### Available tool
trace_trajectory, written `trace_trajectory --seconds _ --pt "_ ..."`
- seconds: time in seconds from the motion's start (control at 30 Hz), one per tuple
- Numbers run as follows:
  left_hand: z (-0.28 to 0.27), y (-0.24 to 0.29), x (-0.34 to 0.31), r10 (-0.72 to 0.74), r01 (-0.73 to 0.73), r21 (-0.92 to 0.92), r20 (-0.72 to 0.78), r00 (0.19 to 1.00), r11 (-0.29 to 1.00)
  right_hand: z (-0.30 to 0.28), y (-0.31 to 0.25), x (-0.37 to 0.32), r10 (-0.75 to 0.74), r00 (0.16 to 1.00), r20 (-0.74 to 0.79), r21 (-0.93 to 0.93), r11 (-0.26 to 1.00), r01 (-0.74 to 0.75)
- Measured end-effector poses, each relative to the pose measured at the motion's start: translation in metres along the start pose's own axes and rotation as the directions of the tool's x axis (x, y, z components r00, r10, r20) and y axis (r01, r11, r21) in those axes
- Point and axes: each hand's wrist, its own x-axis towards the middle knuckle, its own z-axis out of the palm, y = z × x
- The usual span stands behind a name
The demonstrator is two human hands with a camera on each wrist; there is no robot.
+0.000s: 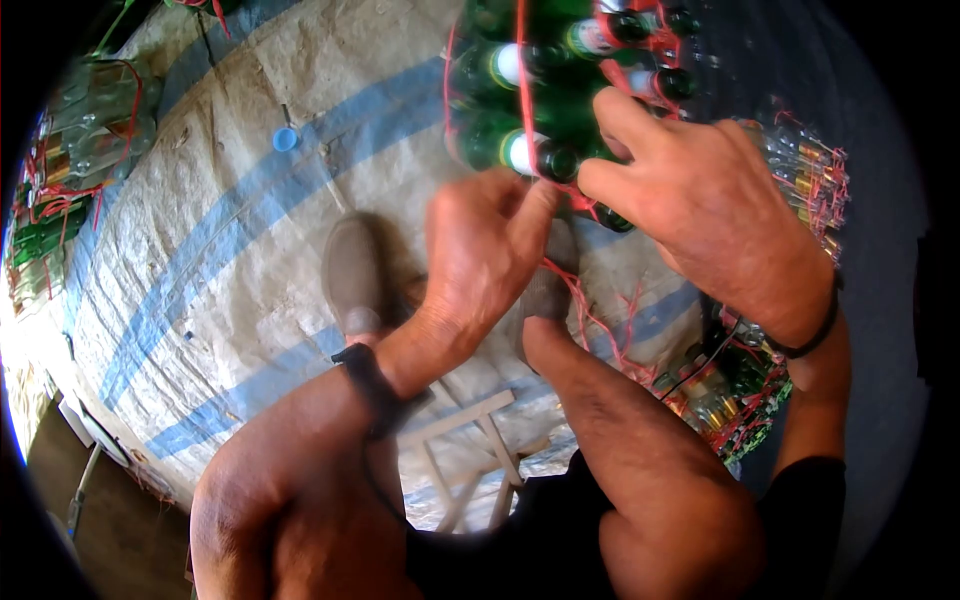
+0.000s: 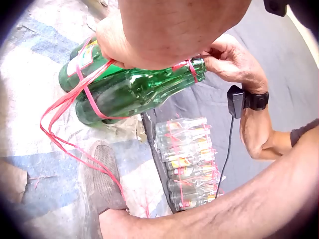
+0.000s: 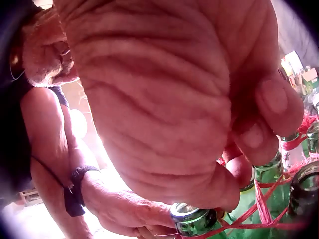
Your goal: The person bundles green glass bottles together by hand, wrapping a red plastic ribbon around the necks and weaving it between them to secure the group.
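Note:
A bundle of green bottles (image 1: 575,90) with white labels is wrapped in red string (image 1: 524,80). My left hand (image 1: 475,250) pinches the string beside the lowest bottle neck; in the left wrist view, loose strands (image 2: 65,102) trail from this hand (image 2: 159,32) towards the shoe. Across the bottle necks, my right hand (image 1: 715,210) has its fingers curled on the red string. Seen from the right wrist, the palm (image 3: 154,99) hides much of the bundle, with string (image 3: 261,201) crossing between the necks and my left hand (image 3: 124,209) by a bottle mouth (image 3: 192,219).
Clear bottles (image 2: 184,164) tied with red string lie beyond the bundle. More tied bottles stand at the left (image 1: 105,110) and lower right (image 1: 715,400). A blue cap (image 1: 285,138) lies on the blue-striped sheet (image 1: 240,210). Both shoes (image 1: 355,265) are below my hands.

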Motion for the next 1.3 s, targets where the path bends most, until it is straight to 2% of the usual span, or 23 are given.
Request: trace_trajectory --seconds 0.1,0.17,0.3,0.37,0.5,0.6,0.7,0.77,0.9,1.0,1.07,1.17,1.3 --pt "0.0 -0.001 -0.001 0.009 -0.007 -0.064 0.026 1.0 0.998 0.0 0.0 0.0 0.028 0.999 0.034 0.001 1.0 -0.028" --pt "-0.001 0.001 -0.001 0.0 0.002 -0.061 0.041 0.999 0.998 0.002 0.003 0.0 0.0 1.0 -0.016 0.059 0.998 0.001" --pt "0.0 -0.002 -0.001 0.008 0.0 -0.116 0.065 0.998 0.993 0.003 0.003 0.0 0.011 1.0 -0.005 0.044 0.999 -0.01" --pt "0.001 -0.003 -0.001 0.023 -0.016 -0.116 0.054 0.998 0.993 0.003 0.007 0.0 -0.003 0.997 -0.074 0.019 1.0 0.004" --pt "-0.002 0.005 -0.003 0.014 -0.006 -0.114 0.065 0.998 0.993 0.002 0.017 -0.002 -0.02 1.0 -0.021 -0.019 1.0 0.019" --pt "-0.002 0.006 -0.004 0.004 0.003 -0.131 0.056 0.998 0.991 0.003 0.02 -0.005 -0.025 0.996 -0.08 0.057 0.998 0.03" --pt "-0.003 0.011 -0.006 -0.026 0.033 -0.121 0.063 0.998 0.992 0.006 0.021 -0.009 0.012 0.993 -0.117 0.059 0.998 -0.005" --pt "0.0 0.008 -0.006 -0.001 0.013 -0.194 0.066 0.998 0.981 0.007 0.02 -0.01 0.053 0.981 -0.188 0.08 0.996 -0.039" --pt "0.0 0.009 -0.007 0.029 -0.018 -0.148 0.075 0.997 0.989 0.008 0.024 -0.014 0.088 0.981 -0.174 0.128 0.99 -0.067" --pt "0.0 0.011 -0.009 0.026 -0.01 -0.217 0.071 0.997 0.976 0.011 0.026 -0.017 0.131 0.971 -0.202 0.149 0.984 -0.102" --pt "-0.004 0.017 -0.01 0.014 -0.004 -0.113 0.091 0.996 0.994 0.013 0.029 -0.018 0.177 0.95 -0.256 0.203 0.971 -0.126" --pt "-0.001 0.013 -0.011 0.03 -0.012 -0.187 0.092 0.995 0.982 0.017 0.028 -0.022 0.228 0.929 -0.291 0.264 0.952 -0.151" --pt "0.0 0.014 -0.012 0.043 -0.029 -0.155 0.084 0.996 0.988 0.021 0.028 -0.021 0.271 0.912 -0.307 0.294 0.939 -0.18"
